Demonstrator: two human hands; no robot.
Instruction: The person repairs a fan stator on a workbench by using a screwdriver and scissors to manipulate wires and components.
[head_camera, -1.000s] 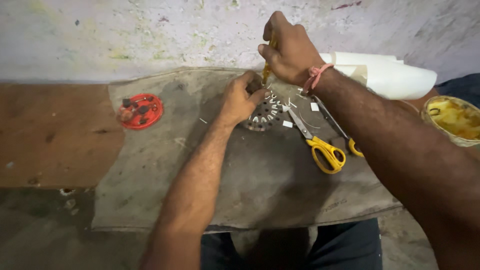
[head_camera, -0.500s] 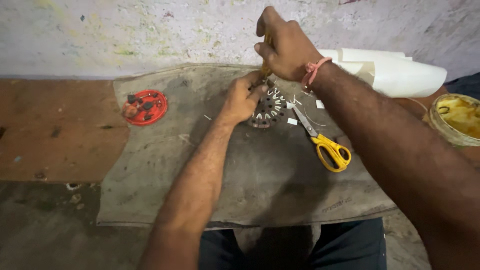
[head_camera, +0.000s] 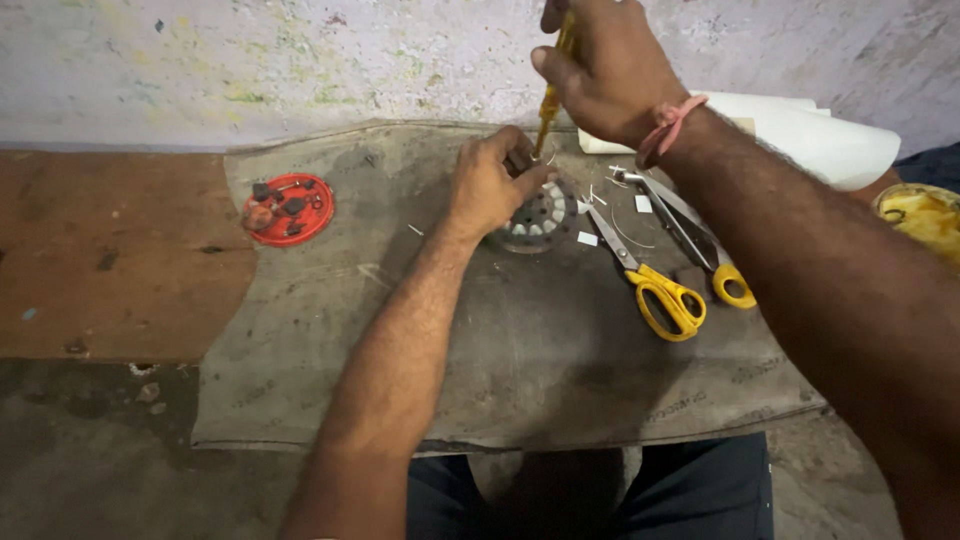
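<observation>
Round metal part (head_camera: 542, 215) half hidden under the left hand (head_camera: 490, 185), gripped at its rim, yellow tool (head_camera: 552, 95) clenched in the right hand (head_camera: 610, 70), tip probably buried behind fingers, scissors (head_camera: 655, 280) laid alongside.

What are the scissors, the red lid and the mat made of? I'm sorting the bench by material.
Scissors: bare grey metal blades, glossy yellow handles, likely plastic. Red lid: smooth and shiny, probably plastic. Mat: dull, stained grey sheet with curling edges, perhaps rubber or fibreboard.
</observation>
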